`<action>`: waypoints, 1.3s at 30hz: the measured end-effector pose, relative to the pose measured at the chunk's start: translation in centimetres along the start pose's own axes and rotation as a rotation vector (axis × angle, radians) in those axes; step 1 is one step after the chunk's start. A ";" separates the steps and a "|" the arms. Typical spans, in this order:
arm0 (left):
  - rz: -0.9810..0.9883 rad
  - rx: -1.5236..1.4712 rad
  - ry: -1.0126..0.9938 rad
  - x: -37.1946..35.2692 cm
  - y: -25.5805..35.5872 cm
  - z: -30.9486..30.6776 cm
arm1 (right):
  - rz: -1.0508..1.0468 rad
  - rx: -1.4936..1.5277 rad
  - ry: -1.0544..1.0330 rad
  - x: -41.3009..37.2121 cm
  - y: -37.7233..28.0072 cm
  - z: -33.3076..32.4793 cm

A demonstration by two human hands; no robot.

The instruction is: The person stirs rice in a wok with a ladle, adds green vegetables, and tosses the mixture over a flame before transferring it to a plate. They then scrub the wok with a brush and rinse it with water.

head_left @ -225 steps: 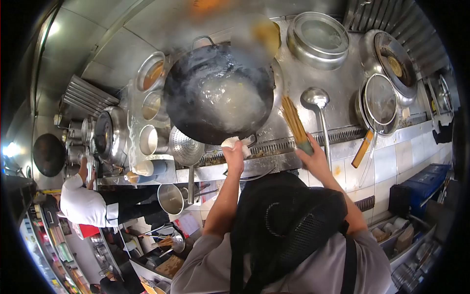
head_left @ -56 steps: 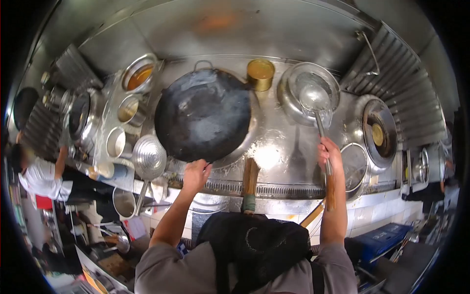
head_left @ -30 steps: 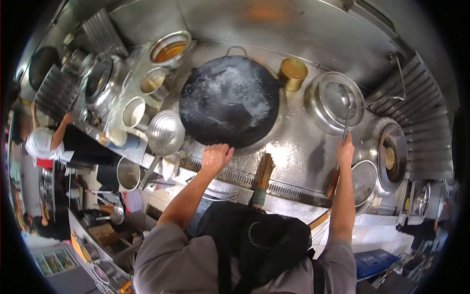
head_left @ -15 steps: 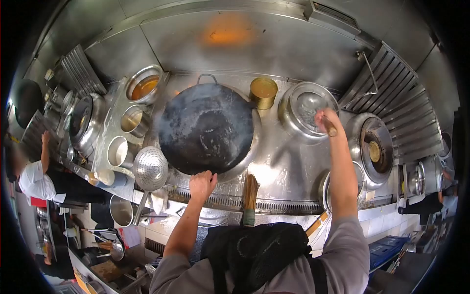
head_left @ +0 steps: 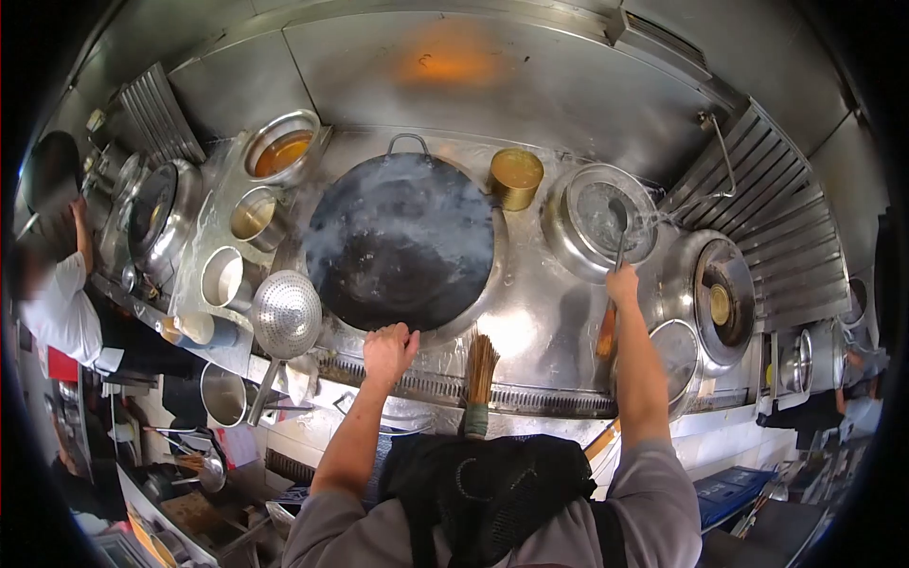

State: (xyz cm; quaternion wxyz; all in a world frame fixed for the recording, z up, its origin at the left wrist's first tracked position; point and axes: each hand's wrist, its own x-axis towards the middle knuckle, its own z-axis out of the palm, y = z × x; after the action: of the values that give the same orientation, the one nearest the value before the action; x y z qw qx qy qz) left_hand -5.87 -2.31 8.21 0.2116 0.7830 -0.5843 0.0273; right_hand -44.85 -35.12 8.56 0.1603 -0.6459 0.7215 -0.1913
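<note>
A large black wok (head_left: 402, 270) sits on the steel range, with pale smoke drifting over its inside. At its near rim is my left hand (head_left: 390, 354), closed on the wok; the exact part gripped is hidden under the fingers. My right hand (head_left: 622, 286) is wrapped round a long-handled ladle (head_left: 606, 331) with a wooden grip end. The ladle's dark bowl dips into a round steel pot (head_left: 570, 254) of water on the right. Beside the wok's near edge stands a bamboo brush (head_left: 481, 371) with bristles up.
A perforated skimmer (head_left: 287, 314), steel pots and a bowl of orange oil (head_left: 282, 154) line the left. Behind the wok's right side stands a yellow tin (head_left: 516, 182). A tap (head_left: 727, 170) reaches toward the water pot. A mesh strainer (head_left: 674, 355) lies near right. Another person (head_left: 62, 303) works far left.
My right hand has come down and nearer to me, and the ladle's shaft and bowl now show in the water pot. Smoke over the wok is thicker. My left hand stays at the rim.
</note>
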 end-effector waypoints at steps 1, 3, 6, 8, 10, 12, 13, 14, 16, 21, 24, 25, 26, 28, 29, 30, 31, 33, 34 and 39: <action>0.006 -0.005 -0.001 0.0 -0.1 0.1 | 0.119 0.019 -0.092 0.1 0.6 0.2; 0.002 -0.012 0.005 -0.1 -0.1 0.1 | 0.088 0.446 -0.347 3.9 5.4 0.4; -0.018 -0.028 -0.014 -0.1 -0.5 0.3 | 0.414 1.451 -0.430 2.8 0.6 -3.6; 0.020 -0.037 0.027 -0.2 -0.7 0.8 | 0.587 1.723 -0.595 4.9 -0.9 -5.4; 0.006 -0.054 0.028 -0.3 -0.6 0.6 | 0.540 1.610 -0.524 6.1 -4.2 -6.2; -0.005 -0.069 0.020 -0.3 -0.6 0.4 | 0.502 1.501 -0.451 7.1 -8.0 -7.0; 0.002 -0.072 0.013 -0.3 -0.5 0.1 | 0.359 1.242 -0.430 7.4 -9.8 -7.5; 0.010 -0.075 0.006 -0.4 -0.5 0.0 | 0.218 0.982 -0.405 7.6 -10.5 -7.5; 0.001 -0.099 0.002 -0.4 -0.5 -0.1 | 0.059 0.768 -0.301 7.5 -10.4 -6.5; -0.021 -0.179 0.045 -0.8 -1.0 0.3 | -0.292 0.094 0.227 1.0 -6.3 -2.8; -0.049 -0.185 -0.009 -0.6 -0.9 0.4 | -0.224 -0.022 0.115 1.1 -0.9 -0.3; -0.052 -0.213 -0.026 -0.5 -1.0 0.2 | -0.174 -0.145 0.047 1.5 0.4 0.6; -0.048 -0.242 -0.048 -0.4 -1.1 -0.1 | -0.162 -0.144 0.050 1.8 0.9 1.1; -0.061 -0.279 -0.090 -0.4 -1.4 -0.4 | 0.058 0.270 -0.286 2.6 2.5 1.1; -0.087 -0.313 -0.127 -0.2 -1.4 -0.5 | 0.203 0.598 -0.380 2.9 3.7 1.2; -0.046 -0.327 -0.154 -0.2 -1.2 -0.8 | 0.341 0.936 -0.455 2.9 4.7 1.0; -0.062 -0.346 -0.168 -0.1 -1.0 -1.6 | 0.434 1.217 -0.544 1.9 5.3 0.2; -0.053 -0.372 -0.185 1.1 -0.9 -2.7 | 0.506 1.517 -0.599 -1.2 4.2 -2.1; -0.085 -0.338 -0.203 1.5 -0.9 -3.2 | 0.470 1.568 -0.570 -3.5 3.1 -3.6; 0.065 -0.359 -0.078 7.1 1.3 -2.2 | 0.406 1.714 -0.637 -9.8 0.0 -9.7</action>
State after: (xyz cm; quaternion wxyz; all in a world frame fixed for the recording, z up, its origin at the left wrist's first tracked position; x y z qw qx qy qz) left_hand -4.37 -8.23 12.63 0.3242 0.7140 -0.6124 -0.1008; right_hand -48.36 -24.75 16.91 0.8023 -0.1909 0.3553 -0.4401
